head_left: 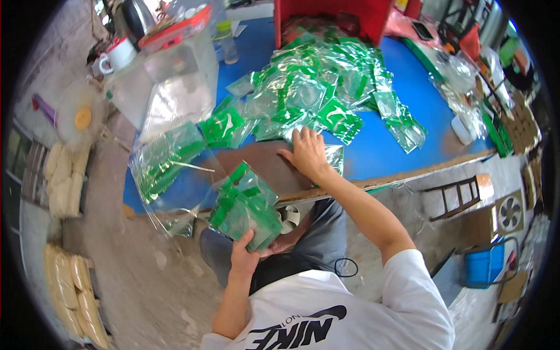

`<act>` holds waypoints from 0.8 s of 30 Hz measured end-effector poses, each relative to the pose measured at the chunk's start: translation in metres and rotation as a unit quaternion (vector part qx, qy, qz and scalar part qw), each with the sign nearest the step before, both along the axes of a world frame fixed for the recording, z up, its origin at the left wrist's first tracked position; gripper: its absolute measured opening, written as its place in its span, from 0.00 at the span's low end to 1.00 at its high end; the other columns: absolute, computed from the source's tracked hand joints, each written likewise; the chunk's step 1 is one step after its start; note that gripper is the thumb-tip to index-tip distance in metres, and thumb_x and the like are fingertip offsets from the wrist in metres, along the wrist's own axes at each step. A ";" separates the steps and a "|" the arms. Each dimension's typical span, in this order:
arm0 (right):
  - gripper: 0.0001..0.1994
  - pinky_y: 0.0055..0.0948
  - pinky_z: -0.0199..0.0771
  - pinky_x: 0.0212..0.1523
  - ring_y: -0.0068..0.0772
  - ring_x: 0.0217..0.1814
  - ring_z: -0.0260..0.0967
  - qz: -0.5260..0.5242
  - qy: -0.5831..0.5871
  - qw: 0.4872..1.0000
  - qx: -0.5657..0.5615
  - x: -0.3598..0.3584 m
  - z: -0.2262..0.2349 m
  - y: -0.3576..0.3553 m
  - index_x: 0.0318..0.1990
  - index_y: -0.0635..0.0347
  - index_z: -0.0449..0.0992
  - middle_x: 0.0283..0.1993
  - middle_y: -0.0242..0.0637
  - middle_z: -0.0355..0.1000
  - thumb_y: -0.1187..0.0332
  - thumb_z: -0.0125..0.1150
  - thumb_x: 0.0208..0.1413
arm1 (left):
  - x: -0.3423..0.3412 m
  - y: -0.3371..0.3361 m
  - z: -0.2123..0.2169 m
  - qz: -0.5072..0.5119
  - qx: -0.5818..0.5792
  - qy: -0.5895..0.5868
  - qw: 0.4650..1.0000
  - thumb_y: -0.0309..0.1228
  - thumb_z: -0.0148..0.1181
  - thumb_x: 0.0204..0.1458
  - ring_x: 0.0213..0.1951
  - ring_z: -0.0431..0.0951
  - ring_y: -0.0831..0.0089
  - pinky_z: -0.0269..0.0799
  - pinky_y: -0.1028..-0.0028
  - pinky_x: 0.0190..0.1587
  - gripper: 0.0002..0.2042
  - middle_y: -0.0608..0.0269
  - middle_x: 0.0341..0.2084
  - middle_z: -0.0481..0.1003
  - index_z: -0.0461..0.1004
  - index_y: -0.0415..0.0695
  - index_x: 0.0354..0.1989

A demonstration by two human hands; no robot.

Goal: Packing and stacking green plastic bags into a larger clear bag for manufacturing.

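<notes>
At the lower centre of the frame, a stack of green-and-clear packets (248, 204) is held off the bench (373, 157) edge by the left hand (244, 255); it is pinched under the thumb, the fingers beneath being hidden. At the centre, the right hand (309, 153) is laid at the near edge of a loose pile (309, 81), its fingers slightly spread; whether a packet is gripped cannot be told. The pile is spilled from a red bin (373, 26) at the top. Only a small share seems to have been gathered into the stack; far more is left loose. More packets (169, 154) are seen at the bench's left, beneath a clear tub (186, 70).
</notes>
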State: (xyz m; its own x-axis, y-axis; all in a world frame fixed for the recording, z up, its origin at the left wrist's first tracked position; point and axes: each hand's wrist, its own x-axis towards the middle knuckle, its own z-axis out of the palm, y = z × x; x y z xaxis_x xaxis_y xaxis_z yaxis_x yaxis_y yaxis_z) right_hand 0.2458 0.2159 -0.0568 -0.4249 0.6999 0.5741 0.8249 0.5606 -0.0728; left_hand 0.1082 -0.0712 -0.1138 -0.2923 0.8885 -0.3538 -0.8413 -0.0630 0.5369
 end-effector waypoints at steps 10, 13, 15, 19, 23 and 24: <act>0.16 0.45 0.68 0.56 0.50 0.53 0.70 0.260 0.313 0.899 -0.159 0.027 0.074 -0.076 0.45 0.57 0.77 0.47 0.43 0.76 0.82 0.59 0.48 | -0.012 -0.002 0.013 -0.126 -0.015 -0.039 0.991 0.30 0.64 0.58 0.60 0.72 0.62 0.68 0.55 0.64 0.29 0.56 0.59 0.70 0.61 0.43 0.67; 0.21 0.57 0.57 0.70 0.51 0.71 0.60 0.458 0.094 0.863 -0.193 0.036 0.055 -0.112 0.47 0.54 0.77 0.59 0.38 0.73 0.83 0.60 0.43 | -0.014 0.003 0.025 -0.099 -0.003 -0.167 0.981 0.33 0.65 0.58 0.58 0.74 0.63 0.71 0.56 0.61 0.30 0.58 0.60 0.70 0.61 0.45 0.67; 0.20 0.64 0.52 0.72 0.54 0.74 0.56 0.502 0.015 0.835 -0.226 0.035 0.046 -0.126 0.47 0.52 0.77 0.64 0.39 0.69 0.81 0.59 0.43 | -0.013 0.006 0.028 -0.095 -0.009 -0.144 0.985 0.33 0.66 0.57 0.57 0.75 0.64 0.74 0.57 0.58 0.29 0.57 0.60 0.70 0.63 0.44 0.66; 0.28 0.58 0.59 0.66 0.63 0.70 0.57 -0.033 0.070 0.984 -0.163 0.042 0.030 -0.089 0.55 0.70 0.71 0.64 0.63 0.62 0.54 0.63 0.57 | -0.008 0.009 0.030 -0.122 -0.059 0.084 0.987 0.28 0.69 0.54 0.57 0.75 0.64 0.75 0.61 0.57 0.26 0.56 0.57 0.72 0.68 0.42 0.62; 0.30 0.53 0.63 0.63 0.62 0.66 0.60 0.160 -0.005 0.976 -0.146 0.057 0.019 -0.104 0.52 0.70 0.69 0.60 0.57 0.65 0.51 0.68 0.54 | -0.007 0.005 0.021 -0.077 -0.041 0.044 0.995 0.30 0.69 0.54 0.57 0.74 0.64 0.75 0.62 0.57 0.26 0.57 0.57 0.72 0.68 0.42 0.61; 0.30 0.50 0.65 0.62 0.59 0.66 0.60 0.199 0.001 0.957 -0.213 0.059 0.022 -0.107 0.53 0.69 0.69 0.60 0.54 0.65 0.55 0.70 0.52 | -0.006 0.004 0.022 -0.074 -0.031 0.014 0.997 0.30 0.69 0.55 0.56 0.75 0.64 0.75 0.62 0.57 0.26 0.58 0.56 0.73 0.68 0.41 0.61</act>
State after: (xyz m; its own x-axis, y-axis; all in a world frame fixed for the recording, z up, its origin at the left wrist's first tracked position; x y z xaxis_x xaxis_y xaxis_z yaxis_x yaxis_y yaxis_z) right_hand 0.3044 0.1086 -0.0343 -0.7057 0.6533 0.2744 0.5520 0.7496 -0.3651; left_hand 0.1022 -0.0668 -0.0914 -0.1700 0.8990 -0.4035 -0.8237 0.0951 0.5591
